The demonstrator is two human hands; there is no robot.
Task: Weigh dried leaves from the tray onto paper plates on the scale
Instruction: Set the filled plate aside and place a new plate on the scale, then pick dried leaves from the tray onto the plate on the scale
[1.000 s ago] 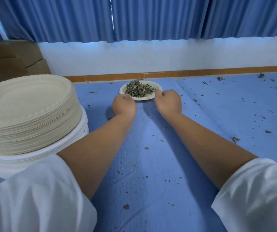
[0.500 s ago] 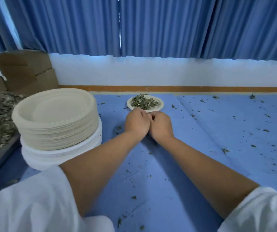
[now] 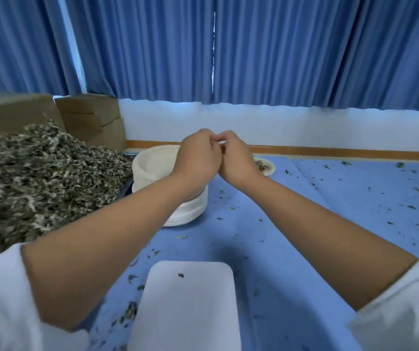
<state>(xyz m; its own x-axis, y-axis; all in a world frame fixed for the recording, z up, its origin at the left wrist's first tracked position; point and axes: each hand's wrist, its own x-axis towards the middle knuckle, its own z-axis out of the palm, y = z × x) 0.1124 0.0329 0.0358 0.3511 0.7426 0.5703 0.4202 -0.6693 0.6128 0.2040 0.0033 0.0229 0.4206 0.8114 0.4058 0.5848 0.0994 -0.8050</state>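
At left, dried leaves heaped grey-green; left hand, right hand curled, contents unclear.

One wide-angle view, worn on the head, looks forward and slightly down along both outstretched arms. The white scale lies closest, at the bottom edge. The blue desk runs away toward the curtains, which fill the top.
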